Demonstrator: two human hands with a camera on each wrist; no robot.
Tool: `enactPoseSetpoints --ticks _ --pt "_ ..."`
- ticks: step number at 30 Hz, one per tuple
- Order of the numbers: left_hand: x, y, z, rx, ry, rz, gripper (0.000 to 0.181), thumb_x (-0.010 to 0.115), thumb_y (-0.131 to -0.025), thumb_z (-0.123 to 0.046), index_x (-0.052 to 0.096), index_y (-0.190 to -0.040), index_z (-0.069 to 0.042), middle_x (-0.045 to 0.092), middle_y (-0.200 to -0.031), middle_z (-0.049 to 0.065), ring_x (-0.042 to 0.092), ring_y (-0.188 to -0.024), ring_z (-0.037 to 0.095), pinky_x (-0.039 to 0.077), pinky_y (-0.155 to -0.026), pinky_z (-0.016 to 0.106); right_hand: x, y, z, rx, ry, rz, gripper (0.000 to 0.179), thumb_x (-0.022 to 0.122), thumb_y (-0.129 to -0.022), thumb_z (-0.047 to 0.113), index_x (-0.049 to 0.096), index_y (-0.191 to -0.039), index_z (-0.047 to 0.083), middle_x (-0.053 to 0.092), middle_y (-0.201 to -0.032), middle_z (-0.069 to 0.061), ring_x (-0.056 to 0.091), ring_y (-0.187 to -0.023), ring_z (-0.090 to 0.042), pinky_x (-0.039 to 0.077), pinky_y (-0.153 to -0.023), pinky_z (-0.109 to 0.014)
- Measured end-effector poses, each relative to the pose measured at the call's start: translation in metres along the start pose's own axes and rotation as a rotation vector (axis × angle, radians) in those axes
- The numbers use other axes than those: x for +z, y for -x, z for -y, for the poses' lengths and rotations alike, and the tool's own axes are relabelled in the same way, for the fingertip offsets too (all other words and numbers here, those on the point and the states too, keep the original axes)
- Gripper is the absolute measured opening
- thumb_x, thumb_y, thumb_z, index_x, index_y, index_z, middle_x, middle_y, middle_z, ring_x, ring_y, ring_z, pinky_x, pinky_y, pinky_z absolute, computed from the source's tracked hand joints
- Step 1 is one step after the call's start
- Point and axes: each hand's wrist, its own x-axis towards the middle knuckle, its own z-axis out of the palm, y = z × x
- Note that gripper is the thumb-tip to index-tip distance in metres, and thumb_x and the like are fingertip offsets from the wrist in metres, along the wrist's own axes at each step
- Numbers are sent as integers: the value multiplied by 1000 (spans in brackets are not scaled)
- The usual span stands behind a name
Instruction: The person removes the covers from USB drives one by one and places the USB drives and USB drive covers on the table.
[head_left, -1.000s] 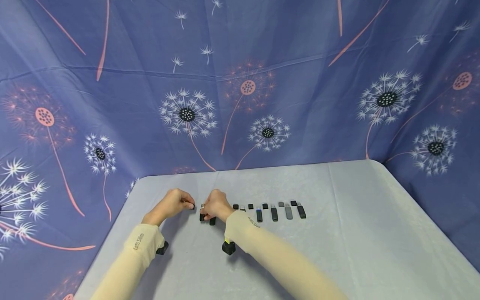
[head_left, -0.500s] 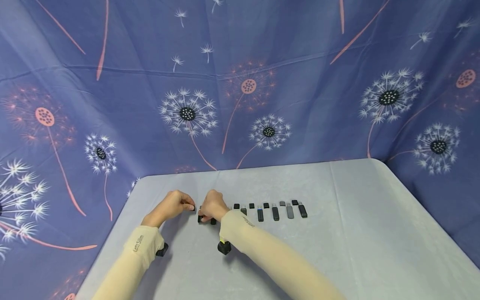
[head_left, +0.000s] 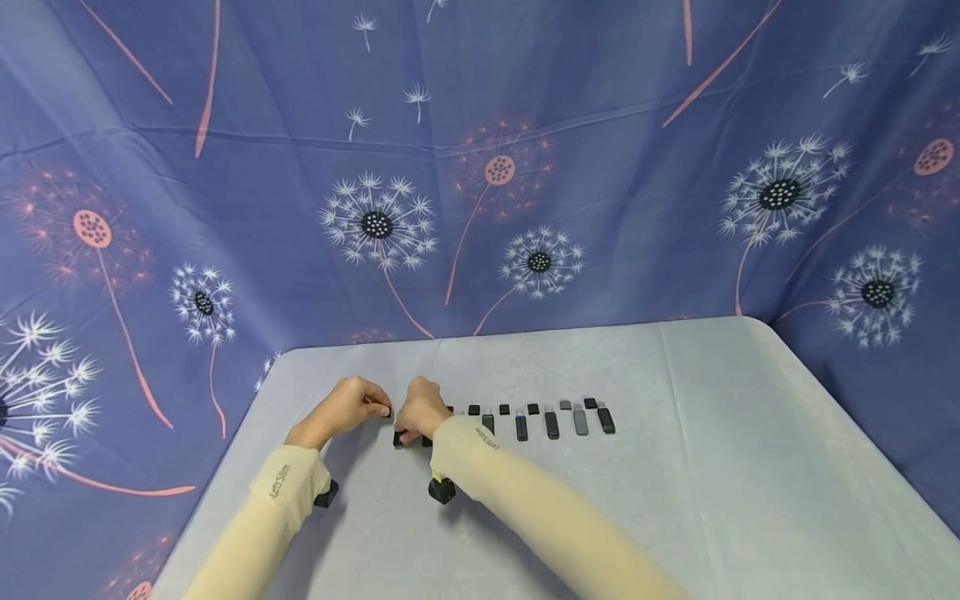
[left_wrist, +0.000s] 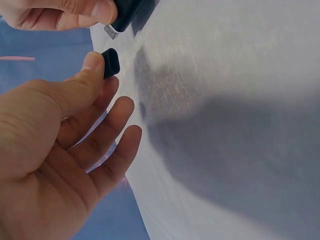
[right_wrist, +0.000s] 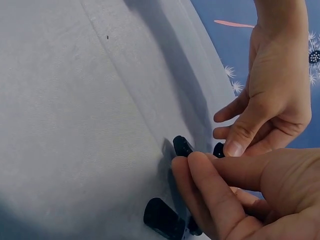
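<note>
My left hand (head_left: 347, 411) pinches a small black cap (left_wrist: 112, 62) between thumb and forefinger, with its other fingers spread loosely in the left wrist view. The cap's hollow end shows there. Just beside it, my right hand (head_left: 420, 410) holds a black USB flash drive (left_wrist: 125, 16) between thumb and fingers, its bare metal plug (left_wrist: 111, 32) pointing toward the cap. A narrow gap separates plug and cap. In the right wrist view the drive's rear end (right_wrist: 182, 146) sticks out past the fingertips. Below that hand another black flash drive (right_wrist: 162, 218) lies on the table.
A row of uncapped flash drives, among them a grey one (head_left: 581, 421) and a black one (head_left: 606, 419), lies right of my hands. Small caps (head_left: 533, 408) sit behind them. The pale tabletop (head_left: 750, 467) ends at a patterned blue curtain (head_left: 600, 167).
My right hand has shifted slightly left with the flash drive, and in the head view its plug has become hidden. The left hand with the cap stays nearly in place.
</note>
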Motion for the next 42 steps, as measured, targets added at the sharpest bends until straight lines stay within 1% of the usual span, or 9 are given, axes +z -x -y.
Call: enactPoseSetpoints --ticks 2,5,12,15,23,27,33,37,42 --pt "0 -1 0 13 -6 -3 4 78 -90 -7 82 -92 -5 79 -86 3 71 -77 11 57 -69 27 0 -1 1 5 6 -4 44 86 -79 -2 64 -116 -12 50 -134 -38 71 -55 -25 59 -52 -31" --pt "1 -1 0 24 -8 -8 5 79 -89 -7 82 -91 -4 79 -85 3 70 -76 10 56 -67 26 1 -2 1 11 13 -11 43 87 -78 -3 65 -113 -12 51 -132 -38 71 -53 -25 59 -51 -30" --pt "4 -3 0 0 3 1 5 79 -89 -9 82 -91 -6 79 -85 1 68 -74 8 55 -66 26 0 -4 0 4 38 -8 32 88 -77 -3 69 -102 -11 55 -128 -39 70 -52 -24 58 -49 -29" --pt "5 -3 0 3 -2 -3 5 80 -89 -11 82 -91 -6 79 -86 1 68 -75 7 55 -66 25 0 -5 -1 5 50 -10 29 88 -77 -3 70 -99 -10 57 -125 -39 71 -52 -24 58 -50 -29" --pt "4 -3 2 40 -15 -12 4 80 -89 -9 82 -90 -6 79 -85 2 67 -73 7 52 -64 24 1 -3 -2 -3 64 -7 26 88 -77 -2 70 -94 -7 59 -123 -37 70 -53 -23 58 -51 -28" --pt "3 -2 0 39 -11 -5 4 79 -89 -7 82 -91 -5 79 -85 3 68 -74 8 53 -64 25 2 -4 -2 -4 69 -14 26 89 -76 -3 70 -94 -7 60 -120 -35 69 -53 -22 57 -49 -28" --pt "3 -2 -2 53 -3 -8 4 78 -90 -6 82 -91 -4 79 -84 3 69 -74 9 54 -64 24 3 -7 0 18 65 -17 27 88 -77 -3 70 -95 -8 59 -121 -35 71 -54 -24 57 -49 -29" --pt "3 -3 -2 63 -5 -11 4 79 -89 -6 81 -91 -3 79 -83 3 68 -74 8 54 -65 23 2 -5 0 21 72 -22 23 88 -76 -4 70 -91 -7 62 -114 -34 71 -55 -24 58 -50 -30" --pt "3 -3 -1 49 -6 -5 4 79 -89 -6 82 -91 -4 78 -83 2 68 -74 8 54 -65 24 2 -3 1 28 74 -25 23 88 -76 -4 70 -91 -8 61 -114 -33 71 -55 -24 58 -50 -30"
